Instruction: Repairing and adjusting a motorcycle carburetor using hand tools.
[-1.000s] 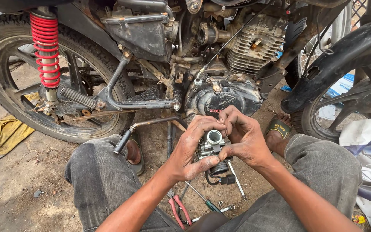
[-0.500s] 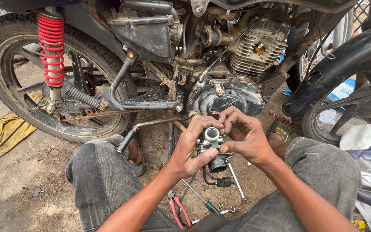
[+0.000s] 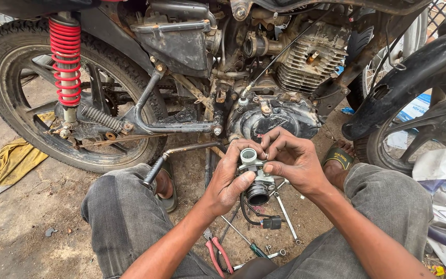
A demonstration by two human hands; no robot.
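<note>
Both hands [image 3: 264,170] grip grimy metal carb [image 3: 254,175] w/ open bore.

Left hand [image 3: 229,181]: bare, grimy, forearm rising from the lower left of the view toward the centre; wrist bent slightly inward; fingers curled in a closed grip, thumb lying along the near side.

Right hand [image 3: 291,160]: bare, grimy, forearm entering from the lower right; wrist arched, palm facing down and left; fingers bent, tips pinched together near the left hand's fingertips.

Both hands: close together at mid-view, fingertips almost meeting, raised between the knees [image 3: 130,181], which are bent in grey trousers.
</note>
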